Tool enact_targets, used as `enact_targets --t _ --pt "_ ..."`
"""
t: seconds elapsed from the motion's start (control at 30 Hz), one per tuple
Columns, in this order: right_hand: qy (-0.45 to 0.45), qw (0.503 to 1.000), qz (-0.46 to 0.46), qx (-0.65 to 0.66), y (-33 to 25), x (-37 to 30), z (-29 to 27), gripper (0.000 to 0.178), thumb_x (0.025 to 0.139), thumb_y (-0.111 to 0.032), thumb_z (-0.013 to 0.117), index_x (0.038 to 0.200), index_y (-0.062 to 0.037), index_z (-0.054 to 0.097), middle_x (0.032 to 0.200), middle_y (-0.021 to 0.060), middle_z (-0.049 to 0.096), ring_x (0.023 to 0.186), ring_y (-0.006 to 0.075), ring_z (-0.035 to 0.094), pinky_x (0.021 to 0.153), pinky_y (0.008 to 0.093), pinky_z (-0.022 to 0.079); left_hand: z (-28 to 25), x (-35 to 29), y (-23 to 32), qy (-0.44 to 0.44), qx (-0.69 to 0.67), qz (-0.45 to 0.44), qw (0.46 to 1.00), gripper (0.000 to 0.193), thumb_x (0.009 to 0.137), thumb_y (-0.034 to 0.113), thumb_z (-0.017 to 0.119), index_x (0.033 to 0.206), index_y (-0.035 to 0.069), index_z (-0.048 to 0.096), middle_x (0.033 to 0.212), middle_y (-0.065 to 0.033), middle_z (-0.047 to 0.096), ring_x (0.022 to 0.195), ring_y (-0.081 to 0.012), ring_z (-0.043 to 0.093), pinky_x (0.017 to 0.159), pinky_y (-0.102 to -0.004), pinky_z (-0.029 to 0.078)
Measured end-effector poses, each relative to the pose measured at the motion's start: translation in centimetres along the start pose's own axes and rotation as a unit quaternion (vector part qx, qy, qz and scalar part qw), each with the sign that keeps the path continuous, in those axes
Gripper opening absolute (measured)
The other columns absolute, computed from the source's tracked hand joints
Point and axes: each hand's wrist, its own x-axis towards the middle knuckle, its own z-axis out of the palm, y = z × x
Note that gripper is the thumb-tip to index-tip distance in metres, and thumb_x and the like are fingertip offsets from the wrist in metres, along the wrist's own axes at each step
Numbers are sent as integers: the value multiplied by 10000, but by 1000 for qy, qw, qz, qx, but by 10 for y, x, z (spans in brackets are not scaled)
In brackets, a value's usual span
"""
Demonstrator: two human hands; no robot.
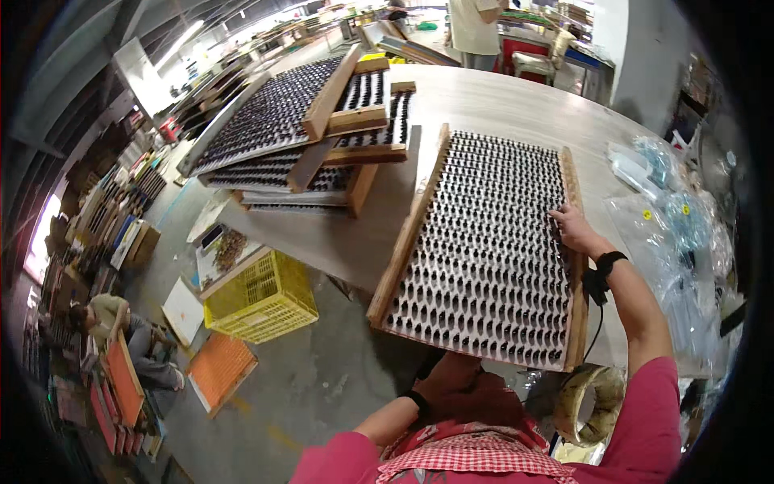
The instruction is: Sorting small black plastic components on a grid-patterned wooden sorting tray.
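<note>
A board with wooden side rails (476, 250) lies on the table in front of me, its white face covered in rows of small dark oval pieces. My right hand (579, 231) is at the board's right side, beside the wooden rail. Its fingers are pinched together over the outermost row of dark pieces; what is between the fingertips is too small to make out. Below the board's near edge, my left hand (453, 373) is curled closed in front of my apron. Its fingers are partly hidden, and so is anything they hold.
Similar boards (274, 113) are stacked at the table's far left. Clear plastic bags (661, 210) lie on the right. A yellow crate (266, 298) stands on the floor at left, near an orange panel (220, 371). Another person (133, 339) bends over panels at far left; a roll (590, 406) is near my right elbow.
</note>
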Motion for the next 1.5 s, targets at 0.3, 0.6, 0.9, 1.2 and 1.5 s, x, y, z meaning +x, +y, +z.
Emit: enact_targets --t 0.3,0.6,0.9,1.2,1.5 --pt "-4 1000 -18 0 -15 3 0 529 712 80 526 1220 -48 601 1055 207 541 1006 378 532 894 409 453 -67 -22 29 168 -104 67 978 549 799 280 580 1228 -58 526 1308 -246 482 1278 -429 370 1115 -490 236" --pt "-18 1000 -12 -8 -19 9 1 528 710 104 534 1216 -31 599 1110 205 545 1084 363 509 908 372 464 9 -18 -8 168 50 45 984 360 752 209 562 975 -48 680 1268 -180 535 1285 -312 420 1144 -475 210" --pt "22 999 -32 -9 -4 8 11 494 716 48 579 1199 -48 621 996 188 567 949 354 560 838 387 469 17 -14 -13 101 97 28 990 289 743 198 584 927 8 699 1214 -147 571 1270 -284 435 1143 -468 212" --pt "-4 1000 8 9 -11 5 6 530 697 81 552 1207 -50 613 1057 190 540 1027 358 533 910 385 446 24 -20 -16 154 103 66 981 221 736 218 601 859 52 681 1080 -105 597 1189 -274 480 1130 -457 232" --pt "13 998 -17 53 -3 7 11 520 718 126 518 1206 -35 604 1088 190 544 1030 343 524 893 361 448 24 -15 -17 123 70 32 989 243 748 216 594 880 32 684 1101 -145 595 1198 -301 482 1122 -461 232"
